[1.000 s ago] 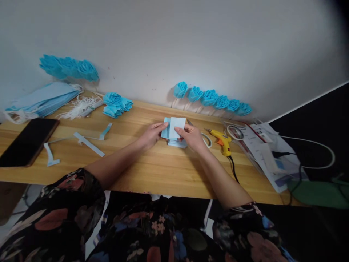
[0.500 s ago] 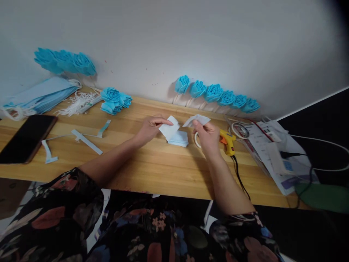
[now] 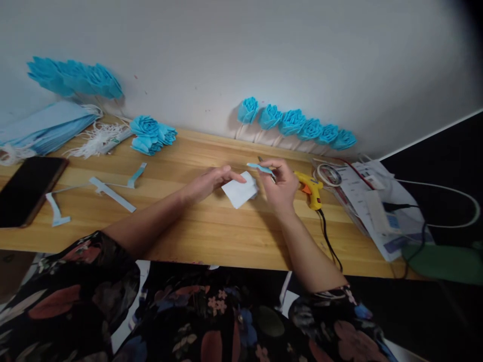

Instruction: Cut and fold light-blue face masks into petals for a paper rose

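My left hand (image 3: 213, 183) pinches a white square of fabric (image 3: 239, 190) by its upper left edge, low over the table. Part of the stack of cut squares (image 3: 254, 192) peeks out behind it, mostly covered. To the right, my right hand (image 3: 279, 185) grips a small blue fabric piece (image 3: 260, 167), seen nearly edge-on. A thin dark tip shows beside those fingers, too small to name. A yellow glue gun (image 3: 314, 195) lies just right of this hand.
Several blue fabric roses (image 3: 292, 122) on sticks lean against the wall. More roses (image 3: 147, 131), face masks (image 3: 56, 125), cut strips (image 3: 112, 195) and a phone (image 3: 32, 188) are at left. Tape (image 3: 329, 175), papers (image 3: 400, 211) and cables are at right.
The right-hand piece has turned from its white face to a blue, edge-on view. My left hand has lowered its white square over the stack. The whole view has shifted slightly.
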`<move>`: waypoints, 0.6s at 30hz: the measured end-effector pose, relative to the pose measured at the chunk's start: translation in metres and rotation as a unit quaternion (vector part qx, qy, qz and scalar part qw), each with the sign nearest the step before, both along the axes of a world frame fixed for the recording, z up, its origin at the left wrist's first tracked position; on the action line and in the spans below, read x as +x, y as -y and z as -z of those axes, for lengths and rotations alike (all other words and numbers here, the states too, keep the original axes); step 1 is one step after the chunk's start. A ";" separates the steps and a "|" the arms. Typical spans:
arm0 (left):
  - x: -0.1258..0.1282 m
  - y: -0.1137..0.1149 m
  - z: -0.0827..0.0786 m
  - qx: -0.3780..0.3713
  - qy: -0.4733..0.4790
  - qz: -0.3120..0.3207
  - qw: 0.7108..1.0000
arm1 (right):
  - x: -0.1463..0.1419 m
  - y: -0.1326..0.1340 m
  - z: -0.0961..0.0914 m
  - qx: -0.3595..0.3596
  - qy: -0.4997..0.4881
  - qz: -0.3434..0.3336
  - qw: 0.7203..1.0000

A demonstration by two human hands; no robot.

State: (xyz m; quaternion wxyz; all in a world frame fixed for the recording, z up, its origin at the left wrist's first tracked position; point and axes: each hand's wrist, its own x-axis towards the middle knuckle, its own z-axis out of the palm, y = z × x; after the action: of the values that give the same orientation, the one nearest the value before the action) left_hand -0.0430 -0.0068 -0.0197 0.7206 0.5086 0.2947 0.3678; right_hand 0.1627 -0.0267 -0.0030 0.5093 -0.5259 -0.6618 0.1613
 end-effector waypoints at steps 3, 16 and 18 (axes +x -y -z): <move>0.003 0.000 -0.001 -0.028 0.015 0.036 0.999 | 0.000 0.003 -0.002 0.025 0.084 -0.040 0.995; -0.004 -0.004 0.001 0.039 -0.030 -0.148 0.988 | 0.002 0.004 -0.006 0.061 0.115 -0.207 0.970; -0.004 -0.003 0.000 0.047 -0.034 -0.152 0.987 | 0.003 0.003 -0.005 0.023 0.057 -0.176 0.982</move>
State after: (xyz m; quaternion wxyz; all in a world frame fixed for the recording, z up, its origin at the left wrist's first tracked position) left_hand -0.0466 -0.0035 -0.0200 0.6212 0.5031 0.3758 0.4689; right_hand 0.1655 -0.0293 0.0017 0.4462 -0.3977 -0.7755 0.2034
